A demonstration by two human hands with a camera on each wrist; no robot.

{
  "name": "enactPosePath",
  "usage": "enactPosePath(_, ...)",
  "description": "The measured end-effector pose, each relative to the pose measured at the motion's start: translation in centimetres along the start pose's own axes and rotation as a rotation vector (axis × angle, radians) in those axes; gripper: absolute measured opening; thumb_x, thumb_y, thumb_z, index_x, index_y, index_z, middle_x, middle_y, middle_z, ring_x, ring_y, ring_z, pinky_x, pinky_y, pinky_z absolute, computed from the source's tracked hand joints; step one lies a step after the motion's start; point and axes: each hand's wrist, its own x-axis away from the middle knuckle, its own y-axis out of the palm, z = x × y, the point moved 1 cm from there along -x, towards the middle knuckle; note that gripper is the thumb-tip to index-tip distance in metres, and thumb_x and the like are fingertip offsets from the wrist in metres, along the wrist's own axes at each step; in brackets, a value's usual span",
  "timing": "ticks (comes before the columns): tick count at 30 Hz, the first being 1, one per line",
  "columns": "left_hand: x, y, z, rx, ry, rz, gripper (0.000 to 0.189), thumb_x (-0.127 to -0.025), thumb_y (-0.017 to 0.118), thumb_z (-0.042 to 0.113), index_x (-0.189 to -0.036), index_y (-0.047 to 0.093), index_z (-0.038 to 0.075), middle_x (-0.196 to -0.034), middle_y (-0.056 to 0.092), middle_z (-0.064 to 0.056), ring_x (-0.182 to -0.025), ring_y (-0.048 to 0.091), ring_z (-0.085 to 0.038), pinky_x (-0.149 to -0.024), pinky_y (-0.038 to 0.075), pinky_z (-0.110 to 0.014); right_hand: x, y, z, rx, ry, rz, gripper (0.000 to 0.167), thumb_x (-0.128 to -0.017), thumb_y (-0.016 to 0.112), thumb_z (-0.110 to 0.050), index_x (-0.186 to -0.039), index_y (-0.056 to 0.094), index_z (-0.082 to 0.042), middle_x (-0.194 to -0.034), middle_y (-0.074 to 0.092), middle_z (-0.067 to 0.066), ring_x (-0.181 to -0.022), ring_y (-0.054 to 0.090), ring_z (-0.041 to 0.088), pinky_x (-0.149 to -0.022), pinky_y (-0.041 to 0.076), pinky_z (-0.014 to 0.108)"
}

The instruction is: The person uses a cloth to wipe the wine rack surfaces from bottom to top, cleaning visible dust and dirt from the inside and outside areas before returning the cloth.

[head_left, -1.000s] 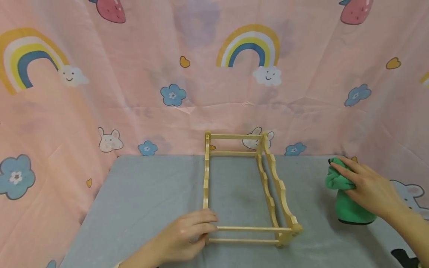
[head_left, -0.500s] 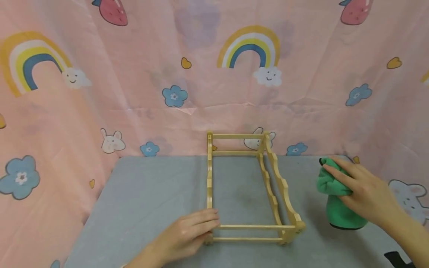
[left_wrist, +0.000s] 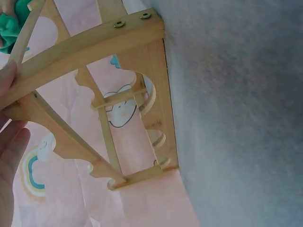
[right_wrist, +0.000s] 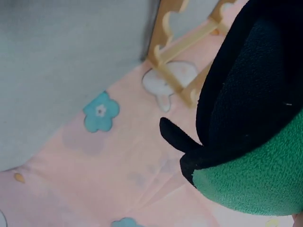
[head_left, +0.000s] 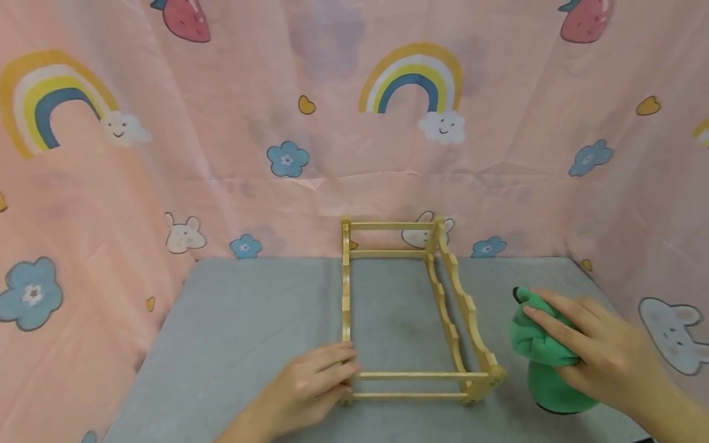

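A pale wooden rack (head_left: 464,307) with scalloped side rails and thin crossbars stands on the grey surface. My left hand (head_left: 307,389) grips its near left corner. In the left wrist view, my fingers (left_wrist: 14,146) lie on both sides of the wooden frame (left_wrist: 94,49). To the right of the rack, my right hand (head_left: 606,354) holds a bunched green terry cloth (head_left: 540,335) with black edging; its lower part hangs beneath the hand. Close up in the right wrist view, the cloth (right_wrist: 255,184) shows a dark inner side and a small black tab. Cloth and rack are apart.
The grey covered tabletop (head_left: 249,314) extends to both sides of the rack. Behind it and at the sides hangs a pink curtain (head_left: 221,123) printed with rainbows, flowers and rabbits. The rack's far end stands near the back curtain.
My right hand has moved left and toward me with the green cloth, coming nearer the rack. My left hand stays at the rack's corner, and the rack has hardly shifted.
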Motion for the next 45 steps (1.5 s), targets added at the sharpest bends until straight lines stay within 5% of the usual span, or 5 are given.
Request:
enactPosePath(5, -0.2, -0.1, 0.1, -0.047, 0.068, 0.058, 0.020, -0.105, 0.064, 0.014, -0.114, 0.075, 0.000, -0.114, 0.075, -0.015, -0.107, 0.073, -0.028, -0.093, 0.061, -0.036, 0.0, 0.1, -2.1, -0.021, -0.071, -0.042, 0.049, -0.095, 0.035, -0.020, -0.113, 0.078, -0.004, -0.119, 0.074, 0.017, -0.075, 0.062, 0.024, -0.049, 0.048, 0.026)
enactPosePath(18, -0.5, -0.2, 0.5, -0.130, 0.090, 0.110, 0.017, -0.104, 0.065, 0.014, -0.106, 0.078, 0.004, -0.108, 0.077, -0.010, -0.098, 0.075, -0.023, -0.083, 0.063, -0.034, 0.8, 2.2, -6.9, -0.194, -0.346, 0.031, 0.036, -0.114, 0.043, -0.018, -0.137, 0.067, -0.004, -0.141, 0.063, 0.017, -0.073, 0.056, 0.016, -0.054, 0.042, 0.018)
enactPosePath(26, -0.6, -0.4, 0.5, -0.154, 0.106, 0.113, 0.017, -0.104, 0.065, 0.015, -0.105, 0.078, 0.005, -0.106, 0.077, -0.010, -0.098, 0.075, -0.024, -0.082, 0.063, -0.035, 4.1, 4.4, -9.0, -0.196, -0.296, -0.195, 0.037, -0.113, 0.043, -0.042, -0.131, 0.068, -0.021, -0.141, 0.063, 0.004, -0.089, 0.056, 0.010, -0.064, 0.043, 0.014)
enactPosePath(33, -0.6, -0.4, 0.4, -0.158, 0.123, 0.114, 0.017, -0.104, 0.065, 0.014, -0.105, 0.078, 0.004, -0.106, 0.077, -0.010, -0.097, 0.075, -0.024, -0.082, 0.064, -0.035, 5.4, 7.1, -9.2, -0.048, -0.430, -0.360, 0.046, -0.115, 0.031, -0.046, -0.120, 0.070, -0.023, -0.131, 0.062, 0.005, -0.088, 0.057, 0.012, -0.056, 0.035, 0.011)
enactPosePath(45, -0.4, -0.3, 0.3, -0.177, 0.131, 0.119, 0.012, -0.097, 0.071, 0.010, -0.105, 0.078, 0.004, -0.105, 0.077, -0.010, -0.096, 0.075, -0.024, -0.080, 0.064, -0.033, 4.8, 9.2, -10.5, 0.016, -0.428, -0.523, 0.051, -0.110, 0.037, -0.059, -0.128, 0.071, -0.026, -0.135, 0.063, 0.001, -0.091, 0.064, 0.013, -0.061, 0.048, 0.015)
